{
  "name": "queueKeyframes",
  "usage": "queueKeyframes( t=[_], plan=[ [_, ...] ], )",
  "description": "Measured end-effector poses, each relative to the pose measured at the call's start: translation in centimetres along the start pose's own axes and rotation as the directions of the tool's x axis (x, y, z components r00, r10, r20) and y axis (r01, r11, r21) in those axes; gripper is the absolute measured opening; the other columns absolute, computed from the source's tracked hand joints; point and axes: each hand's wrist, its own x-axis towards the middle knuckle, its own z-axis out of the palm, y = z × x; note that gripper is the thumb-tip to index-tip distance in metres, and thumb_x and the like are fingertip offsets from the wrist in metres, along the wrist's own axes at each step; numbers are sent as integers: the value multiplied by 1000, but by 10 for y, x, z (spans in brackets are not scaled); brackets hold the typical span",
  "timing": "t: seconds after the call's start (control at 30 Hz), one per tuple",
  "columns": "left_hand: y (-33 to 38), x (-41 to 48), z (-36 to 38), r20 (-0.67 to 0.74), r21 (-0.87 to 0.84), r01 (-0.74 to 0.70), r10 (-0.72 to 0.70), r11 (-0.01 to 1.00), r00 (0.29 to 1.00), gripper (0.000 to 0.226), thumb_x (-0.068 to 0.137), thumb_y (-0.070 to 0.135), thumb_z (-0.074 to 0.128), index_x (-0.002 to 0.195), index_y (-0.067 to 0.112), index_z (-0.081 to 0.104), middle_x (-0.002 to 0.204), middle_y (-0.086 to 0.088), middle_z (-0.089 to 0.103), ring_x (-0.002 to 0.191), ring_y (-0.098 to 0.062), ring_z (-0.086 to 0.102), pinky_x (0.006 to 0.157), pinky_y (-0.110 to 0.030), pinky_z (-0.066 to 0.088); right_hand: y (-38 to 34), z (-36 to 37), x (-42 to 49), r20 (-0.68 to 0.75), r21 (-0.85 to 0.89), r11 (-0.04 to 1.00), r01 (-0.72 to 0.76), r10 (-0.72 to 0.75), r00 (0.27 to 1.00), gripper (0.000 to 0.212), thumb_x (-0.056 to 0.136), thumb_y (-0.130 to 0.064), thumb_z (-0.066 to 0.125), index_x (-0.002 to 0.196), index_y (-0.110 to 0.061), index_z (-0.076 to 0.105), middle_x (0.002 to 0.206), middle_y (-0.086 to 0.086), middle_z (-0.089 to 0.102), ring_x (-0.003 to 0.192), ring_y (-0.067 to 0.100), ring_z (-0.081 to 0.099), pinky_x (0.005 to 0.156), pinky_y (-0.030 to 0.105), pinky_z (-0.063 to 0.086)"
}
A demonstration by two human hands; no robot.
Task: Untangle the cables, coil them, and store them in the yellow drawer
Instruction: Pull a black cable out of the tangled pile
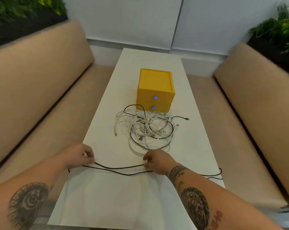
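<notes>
Both hands, the left hand (81, 155) and the right hand (158, 161), pinch a black cable (119, 168) stretched between them near the table's (107, 205) front edge, while the tangled cables (147, 128) lie mid-table just before the closed yellow drawer unit (155, 90).

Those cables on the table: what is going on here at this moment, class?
A person holds one black cable stretched between the left hand and the right hand, pinched at each end of the span, low over the white table. Behind it lies a tangled pile of white and dark cables, not yet sorted. The yellow drawer unit stands beyond the pile with both drawers shut.
</notes>
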Motion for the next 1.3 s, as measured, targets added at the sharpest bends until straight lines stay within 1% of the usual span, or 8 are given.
queueKeyframes(
  t=[0.1,0.37,0.5,0.67,0.8,0.97,1.2,1.3],
  plan=[
    [31,8,-1,-79,15,-95,96,995,992,10,80,45,76,79,36,72,92,21,66,91,-5,57,84,-27,49,9,-4,-2,-6,30,999,13,-12,1000,35,85,-46,66,119,-36,65,113,-13,64,107,15,60,98,34,48],
    [126,30,24,91,-80,-263,269,962,959,21,73,44,84,91,43,73,98,20,69,91,-2,62,83,-24,52,50,-21,-22,-78,36,997,68,-65,995,41,87,-51,64,125,-35,63,117,-14,64,111,13,57,105,39,42],
    [145,27,61,128,-32,-304,306,952,944,31,63,50,85,92,47,73,99,22,66,94,1,59,85,-23,50,78,-23,-43,-25,-66,993,93,-95,995,60,82,-49,73,137,-37,52,131,-6,56,121,17,50,106,38,40],
    [130,19,100,15,5,-436,436,900,900,15,69,67,66,81,72,59,97,29,62,97,13,53,84,-6,37,117,-7,-62,-110,-264,956,128,-161,981,47,95,-39,60,141,-34,52,129,1,53,119,26,45,95,37,39],
    [118,25,104,-14,125,-418,423,900,906,53,68,85,38,110,64,62,96,29,59,97,14,44,83,-12,36,141,-7,-70,-168,-284,955,90,-142,976,33,101,-33,53,132,-31,64,116,4,60,112,29,49,86,36,41],
    [110,28,107,33,190,-409,410,893,911,56,72,86,31,119,66,56,88,25,57,93,7,48,85,-20,44,150,-14,-74,-160,-278,958,64,-112,981,32,101,-36,50,130,-33,64,116,0,61,112,24,49,88,34,42],
    [101,21,119,-58,141,-400,411,906,910,27,83,72,52,101,86,38,80,21,54,82,6,49,74,-15,39,153,-17,-80,-156,-241,969,58,-98,983,25,96,-39,55,116,-33,70,109,-6,63,107,19,50,87,31,41],
    [111,17,110,13,99,-325,326,940,945,26,77,58,76,85,75,57,81,16,63,85,7,56,75,-10,40,152,-21,-83,-114,-193,981,28,-50,992,18,90,-40,62,105,-35,71,105,-3,57,98,20,58,87,29,47]
  ],
)
